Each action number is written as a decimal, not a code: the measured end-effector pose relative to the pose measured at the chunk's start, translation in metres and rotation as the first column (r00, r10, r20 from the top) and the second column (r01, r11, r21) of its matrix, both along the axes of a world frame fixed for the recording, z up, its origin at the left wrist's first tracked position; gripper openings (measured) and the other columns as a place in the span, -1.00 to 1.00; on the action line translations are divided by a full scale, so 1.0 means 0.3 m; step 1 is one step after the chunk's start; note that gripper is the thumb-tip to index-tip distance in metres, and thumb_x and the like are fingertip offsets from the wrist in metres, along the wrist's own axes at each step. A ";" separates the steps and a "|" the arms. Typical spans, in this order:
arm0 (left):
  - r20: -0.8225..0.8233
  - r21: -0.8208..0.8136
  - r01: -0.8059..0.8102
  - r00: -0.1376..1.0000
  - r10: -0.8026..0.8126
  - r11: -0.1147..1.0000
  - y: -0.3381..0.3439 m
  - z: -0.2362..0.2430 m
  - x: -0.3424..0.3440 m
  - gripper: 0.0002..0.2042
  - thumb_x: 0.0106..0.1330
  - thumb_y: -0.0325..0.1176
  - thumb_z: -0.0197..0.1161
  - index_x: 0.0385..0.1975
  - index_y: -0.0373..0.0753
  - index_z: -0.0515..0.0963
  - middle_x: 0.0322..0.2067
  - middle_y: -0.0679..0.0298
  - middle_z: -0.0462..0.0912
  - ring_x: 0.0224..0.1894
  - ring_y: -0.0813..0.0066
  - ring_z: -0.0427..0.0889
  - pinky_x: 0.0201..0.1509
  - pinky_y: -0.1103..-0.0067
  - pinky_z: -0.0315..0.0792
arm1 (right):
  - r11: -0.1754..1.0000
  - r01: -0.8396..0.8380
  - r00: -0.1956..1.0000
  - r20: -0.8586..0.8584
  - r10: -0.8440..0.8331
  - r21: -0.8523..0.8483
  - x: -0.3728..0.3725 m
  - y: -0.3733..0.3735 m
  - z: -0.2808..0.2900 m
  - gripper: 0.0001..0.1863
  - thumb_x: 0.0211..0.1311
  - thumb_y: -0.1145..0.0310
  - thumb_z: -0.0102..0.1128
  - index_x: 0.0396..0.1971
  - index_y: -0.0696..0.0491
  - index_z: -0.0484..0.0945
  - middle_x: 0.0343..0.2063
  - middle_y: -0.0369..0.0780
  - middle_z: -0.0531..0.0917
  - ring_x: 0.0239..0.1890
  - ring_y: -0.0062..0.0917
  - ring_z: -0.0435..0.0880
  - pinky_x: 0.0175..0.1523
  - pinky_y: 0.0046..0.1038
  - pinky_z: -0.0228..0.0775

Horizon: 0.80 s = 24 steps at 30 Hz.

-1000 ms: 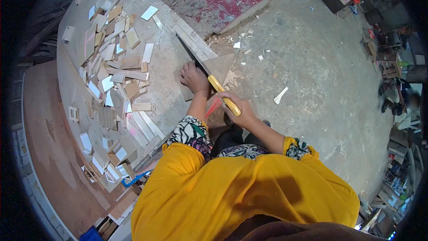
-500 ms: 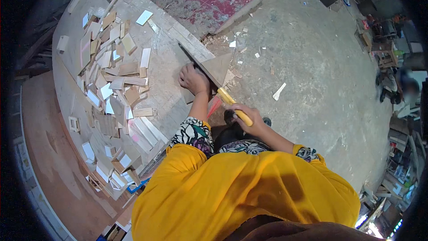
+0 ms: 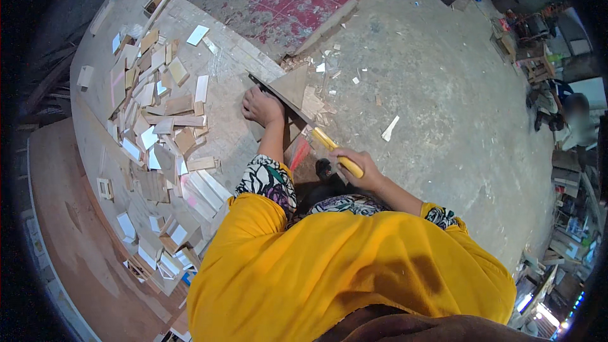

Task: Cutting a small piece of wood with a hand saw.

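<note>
My right hand point(image 3: 358, 168) is closed around the yellow handle of a handsaw point(image 3: 292, 111), whose blade slants away to the far left. Along the blade lies a thin, flat piece of wood point(image 3: 291, 86), its visible part looking triangular beyond the saw. My left hand point(image 3: 263, 106), fingers bent, presses down on the wood at the near left side of the blade, at the table's edge. The hand and the blade hide part of the wood. How deep the teeth sit in it I cannot tell.
Many wood offcuts point(image 3: 180, 104), some white-faced, are heaped across the worktable point(image 3: 231, 79) on the left. Wood chips point(image 3: 391, 128) dot the concrete floor to the right. A red-tiled floor point(image 3: 304, 6) lies at the far side. Another person point(image 3: 573, 114) is at the far right.
The saw has drawn back a little toward me, so its tip is nearer my left hand. My left hand stays on the wood, slightly further left. The whole view has shifted slightly.
</note>
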State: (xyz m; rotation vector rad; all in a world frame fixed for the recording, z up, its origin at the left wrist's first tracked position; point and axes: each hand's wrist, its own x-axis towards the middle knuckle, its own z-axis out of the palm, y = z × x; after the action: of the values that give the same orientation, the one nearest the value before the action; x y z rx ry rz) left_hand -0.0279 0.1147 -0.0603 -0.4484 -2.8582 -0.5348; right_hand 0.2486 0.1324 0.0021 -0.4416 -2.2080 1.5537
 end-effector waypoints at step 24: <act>-0.026 0.350 0.489 0.858 -0.514 0.799 0.069 -0.033 0.033 -0.78 0.00 -0.44 0.22 -0.30 -0.28 0.56 -0.22 0.08 0.51 -0.06 0.08 0.41 0.09 0.31 0.28 | 0.975 0.204 0.978 0.019 -0.207 0.089 0.118 -0.090 -0.045 -0.61 0.04 0.58 0.14 -0.07 -0.04 0.48 -0.33 -0.09 0.62 -0.37 -0.19 0.65 -0.28 -0.45 0.45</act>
State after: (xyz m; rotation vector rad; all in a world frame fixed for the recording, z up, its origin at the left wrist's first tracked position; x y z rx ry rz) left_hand -0.0180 0.1355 -0.0701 -1.1518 -2.5997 -1.1412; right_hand 0.2840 0.1052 -0.0115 -0.6470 -2.1634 1.3470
